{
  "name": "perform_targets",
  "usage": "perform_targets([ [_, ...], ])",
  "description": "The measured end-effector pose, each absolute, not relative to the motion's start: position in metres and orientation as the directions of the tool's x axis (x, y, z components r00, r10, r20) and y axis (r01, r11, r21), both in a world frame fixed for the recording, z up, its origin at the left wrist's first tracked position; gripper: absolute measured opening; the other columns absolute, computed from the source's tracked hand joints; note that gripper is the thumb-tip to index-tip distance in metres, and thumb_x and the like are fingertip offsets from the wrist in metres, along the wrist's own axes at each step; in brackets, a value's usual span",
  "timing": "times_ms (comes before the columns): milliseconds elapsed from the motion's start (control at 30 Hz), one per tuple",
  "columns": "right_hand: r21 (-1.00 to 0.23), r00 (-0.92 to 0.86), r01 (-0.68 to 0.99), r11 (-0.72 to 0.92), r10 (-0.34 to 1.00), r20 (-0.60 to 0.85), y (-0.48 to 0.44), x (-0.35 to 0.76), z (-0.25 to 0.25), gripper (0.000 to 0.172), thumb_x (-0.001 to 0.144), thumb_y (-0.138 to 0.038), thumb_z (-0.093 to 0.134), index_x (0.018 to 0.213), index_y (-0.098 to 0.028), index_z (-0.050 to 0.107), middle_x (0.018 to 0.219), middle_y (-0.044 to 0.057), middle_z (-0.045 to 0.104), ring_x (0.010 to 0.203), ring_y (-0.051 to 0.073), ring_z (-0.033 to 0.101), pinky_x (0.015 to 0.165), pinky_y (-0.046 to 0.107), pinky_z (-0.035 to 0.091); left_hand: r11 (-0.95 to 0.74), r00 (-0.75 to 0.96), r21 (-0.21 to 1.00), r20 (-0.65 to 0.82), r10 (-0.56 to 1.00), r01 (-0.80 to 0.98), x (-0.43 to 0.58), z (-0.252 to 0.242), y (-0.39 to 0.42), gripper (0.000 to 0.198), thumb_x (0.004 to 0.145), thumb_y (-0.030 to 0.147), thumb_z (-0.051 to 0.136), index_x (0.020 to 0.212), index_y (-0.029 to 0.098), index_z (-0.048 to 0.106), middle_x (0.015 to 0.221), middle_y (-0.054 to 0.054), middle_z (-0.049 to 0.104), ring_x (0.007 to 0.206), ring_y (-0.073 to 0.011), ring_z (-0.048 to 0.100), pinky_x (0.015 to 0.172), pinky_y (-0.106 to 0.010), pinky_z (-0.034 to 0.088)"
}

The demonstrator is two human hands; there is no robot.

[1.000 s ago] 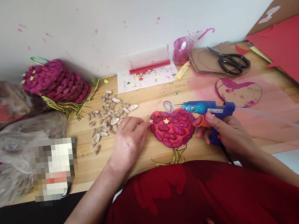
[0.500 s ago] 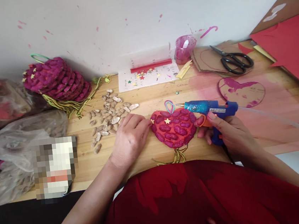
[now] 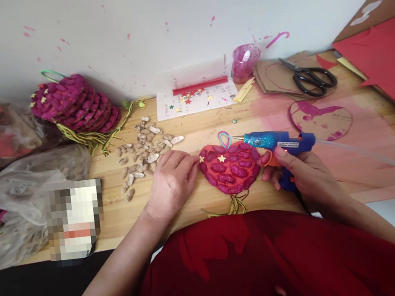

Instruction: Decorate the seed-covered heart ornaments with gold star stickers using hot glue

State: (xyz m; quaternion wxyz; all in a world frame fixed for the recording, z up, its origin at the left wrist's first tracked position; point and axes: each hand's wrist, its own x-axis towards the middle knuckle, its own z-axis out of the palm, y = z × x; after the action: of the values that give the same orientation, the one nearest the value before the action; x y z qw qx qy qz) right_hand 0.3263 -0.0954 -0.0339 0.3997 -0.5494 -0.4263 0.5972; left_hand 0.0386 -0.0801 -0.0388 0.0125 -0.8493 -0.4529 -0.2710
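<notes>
A heart-shaped craft piece (image 3: 234,177), covered in purple-painted peanut shells on a red-orange base, lies flat on the table. It has a pink and blue loop (image 3: 225,140) on top and a yellow-green string tassel (image 3: 237,206) below. One yellow star (image 3: 221,158) sits on its upper part; another yellow star (image 3: 201,159) shows at its left edge. My left hand (image 3: 173,181) is closed, thumb and finger pinched beside that edge star; whether anything is between them I cannot tell. Held in my right hand (image 3: 301,174) is a blue glue gun (image 3: 270,140), its nozzle pointing left above the heart.
Bare peanut shells (image 3: 144,151) lie left of the heart. Behind are a stack of purple hearts (image 3: 76,106), a paper sheet (image 3: 165,113) with small stars, a pink-stained cup (image 3: 245,63) and black scissors (image 3: 313,79) on cardboard. A painted cardboard heart (image 3: 335,119) lies right; plastic bags (image 3: 14,186) sit left.
Almost nothing differs. The whole view has shifted slightly, while both hands, the glue gun and the heart keep their places relative to one another.
</notes>
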Motion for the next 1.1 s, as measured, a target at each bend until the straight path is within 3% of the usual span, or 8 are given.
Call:
perform_targets([
  [467,-0.953,-0.075,-0.019,-0.301,0.951,-0.299,-0.095,0.325,-0.032,0.045,0.087,-0.061,0.071,0.077,-0.017,0.069,0.063,0.004,0.071,0.043,0.010,0.058,0.044,0.019,0.043,-0.581,0.433,0.225,0.473,0.767,0.782,0.040,-0.039,-0.080,0.011,0.096,0.015,0.060,0.096,0.016,0.071,0.089,-0.007,0.070,0.085,-0.0213,0.060,0.081,-0.037,0.052],
  [833,-0.939,-0.037,0.069,-0.336,0.940,-0.339,-0.096,0.326,-0.027,0.051,0.083,-0.068,0.069,0.074,-0.018,0.065,0.062,0.006,0.071,0.043,0.013,0.057,0.044,0.024,0.042,-0.627,0.494,0.231,0.442,0.749,0.744,0.030,-0.037,-0.087,0.022,0.093,0.008,0.060,0.109,0.019,0.071,0.095,-0.007,0.068,0.089,-0.0209,0.061,0.082,-0.036,0.052],
  [967,-0.936,-0.045,0.108,-0.334,0.939,-0.340,-0.096,0.327,-0.028,0.055,0.083,-0.072,0.065,0.068,-0.019,0.064,0.063,0.008,0.071,0.044,0.016,0.057,0.045,0.028,0.042,-0.641,0.529,0.189,0.419,0.738,0.744,0.023,-0.035,-0.088,0.027,0.093,0.009,0.060,0.114,0.022,0.070,0.097,-0.006,0.069,0.092,-0.0212,0.062,0.083,-0.037,0.052],
  [1100,-0.934,-0.043,0.133,-0.331,0.940,-0.339,-0.096,0.326,-0.028,0.054,0.083,-0.073,0.063,0.072,-0.020,0.067,0.065,0.007,0.072,0.047,0.019,0.057,0.047,0.030,0.042,-0.582,0.451,0.144,0.493,0.744,0.801,0.014,-0.025,-0.073,0.025,0.094,0.011,0.061,0.115,0.020,0.070,0.100,-0.007,0.070,0.094,-0.0218,0.063,0.085,-0.038,0.052],
])
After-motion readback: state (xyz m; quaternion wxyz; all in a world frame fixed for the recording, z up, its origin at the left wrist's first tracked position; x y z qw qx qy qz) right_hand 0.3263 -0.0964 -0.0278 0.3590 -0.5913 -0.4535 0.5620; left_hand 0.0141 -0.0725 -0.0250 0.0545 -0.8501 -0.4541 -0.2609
